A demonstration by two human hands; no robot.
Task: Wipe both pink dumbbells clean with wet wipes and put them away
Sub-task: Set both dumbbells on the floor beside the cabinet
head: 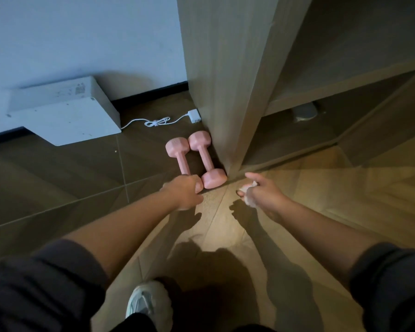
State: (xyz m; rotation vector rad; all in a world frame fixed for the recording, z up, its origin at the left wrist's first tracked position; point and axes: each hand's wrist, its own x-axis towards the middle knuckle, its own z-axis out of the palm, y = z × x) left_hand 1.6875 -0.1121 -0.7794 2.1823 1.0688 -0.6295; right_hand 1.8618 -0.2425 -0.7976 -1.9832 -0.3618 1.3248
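Nearest the body, a pale trainer stands on the light wooden floor, well short of the tall wooden cabinet panel. Both bare forearms reach towards that panel's foot.

The left hand is just left of the panel's bottom corner. Its grip is curled over the near head of the outer pink hex-headed dumbbell; the fingertips are hidden, so how firmly it holds cannot be told. The right hand hangs just right of that corner, its grip pinching a crumpled white wet wipe with the forefinger loosely out.

The inner pink hex-headed dumbbell lies against the panel's side, parallel to the outer one and just beside it on dark tiles. Both long axes run along the panel, away from the person, near heads towards the hands. The left hand is nearer to both, so any lift or release falls to it; which of the two is under way cannot be judged.

Farther along the panel's foot lies a white charger with coiled cord, and beyond it a white box against the wall
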